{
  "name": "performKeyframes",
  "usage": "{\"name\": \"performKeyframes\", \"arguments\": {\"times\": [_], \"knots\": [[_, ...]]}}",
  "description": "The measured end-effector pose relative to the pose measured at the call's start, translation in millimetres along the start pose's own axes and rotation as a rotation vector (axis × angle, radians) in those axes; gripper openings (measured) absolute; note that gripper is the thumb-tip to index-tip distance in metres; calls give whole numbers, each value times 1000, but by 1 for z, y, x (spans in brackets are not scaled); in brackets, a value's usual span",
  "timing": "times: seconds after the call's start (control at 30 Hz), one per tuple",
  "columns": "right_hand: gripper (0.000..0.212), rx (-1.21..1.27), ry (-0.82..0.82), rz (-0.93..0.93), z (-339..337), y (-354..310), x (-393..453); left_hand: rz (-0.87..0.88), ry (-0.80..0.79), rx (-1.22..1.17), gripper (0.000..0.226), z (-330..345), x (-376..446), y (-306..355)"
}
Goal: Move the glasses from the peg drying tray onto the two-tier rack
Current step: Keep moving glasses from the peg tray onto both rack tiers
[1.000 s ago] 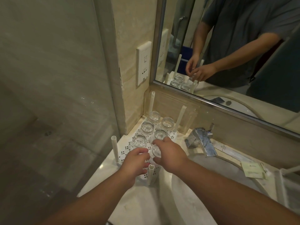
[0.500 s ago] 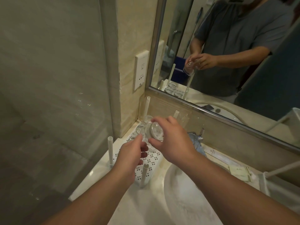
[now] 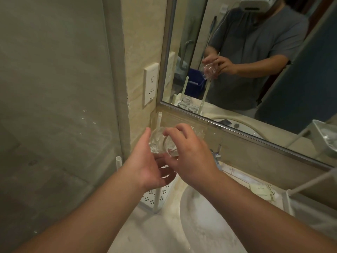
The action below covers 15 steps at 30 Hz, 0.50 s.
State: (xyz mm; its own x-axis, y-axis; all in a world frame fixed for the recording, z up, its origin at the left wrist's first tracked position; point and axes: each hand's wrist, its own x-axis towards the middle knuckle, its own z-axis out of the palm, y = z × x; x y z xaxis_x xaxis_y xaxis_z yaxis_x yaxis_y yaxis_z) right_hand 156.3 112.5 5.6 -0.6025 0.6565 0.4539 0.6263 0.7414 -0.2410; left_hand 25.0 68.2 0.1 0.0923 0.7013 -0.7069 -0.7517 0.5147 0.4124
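A glass shower wall (image 3: 54, 106) fills nine o'clock. Beige stone tile (image 3: 140, 42) at twelve carries a white socket plate (image 3: 151, 84). A framed mirror (image 3: 273, 70) spans two o'clock above a marble counter (image 3: 145, 232) and white basin (image 3: 209, 225) at five. Light is dim.

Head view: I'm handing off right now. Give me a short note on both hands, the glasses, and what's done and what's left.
Right hand: fingers curled round a clear glass, lifted above the peg drying tray.
Left hand: open, fingers beside the same glass, supporting it.
Rack: only its white edge shows at the far right; contents can't be seen.
Done: one glass is off the tray.
Left: carry it right to the rack. The mirror shows more glasses on the tray.
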Motion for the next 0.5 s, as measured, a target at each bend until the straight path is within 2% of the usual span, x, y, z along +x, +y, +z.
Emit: {"name": "performKeyframes", "arguments": {"times": [0.13, 0.27, 0.37, 0.5], "knots": [[50, 25, 78, -30, 1, 2, -8, -26, 10, 81, 100, 7, -5, 8], [58, 67, 93, -3, 3, 3, -13, 30, 27, 136, 82, 15, -7, 10], [61, 156, 109, 85, 7, 7, -18, 107, 22, 142, 76, 19, -6, 10], [63, 322, 114, 210, 10, 12, -20, 231, 20, 181, 56, 20, -5, 9]]}}
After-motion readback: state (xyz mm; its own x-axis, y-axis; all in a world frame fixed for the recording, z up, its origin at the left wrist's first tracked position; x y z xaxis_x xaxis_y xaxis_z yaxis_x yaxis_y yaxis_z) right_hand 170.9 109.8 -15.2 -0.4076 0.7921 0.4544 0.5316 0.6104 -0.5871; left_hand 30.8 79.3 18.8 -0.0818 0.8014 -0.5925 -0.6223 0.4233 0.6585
